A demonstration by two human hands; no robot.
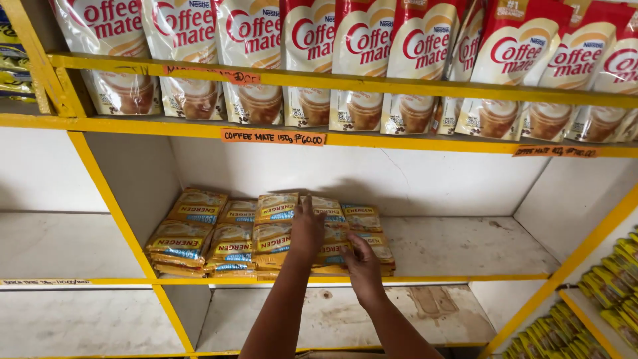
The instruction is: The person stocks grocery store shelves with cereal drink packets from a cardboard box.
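Note:
Flat yellow-and-gold sachet packs [232,233] lie in overlapping stacks on the middle shelf [465,246] of a white rack with yellow edging. My left hand [306,229] rests palm down on top of the centre stack, fingers pointing toward the back wall. My right hand [362,262] presses on the front right stack beside it, fingers spread over the packs near the shelf's front edge. Both forearms reach up from the bottom of the view. Neither hand has lifted a pack.
Red-and-white pouches [372,60] stand in a row on the upper shelf behind a yellow rail [399,86], with orange handwritten tags [273,137] below. More yellow packs [611,286] fill a rack at the right. A stained lower shelf [345,316] sits beneath.

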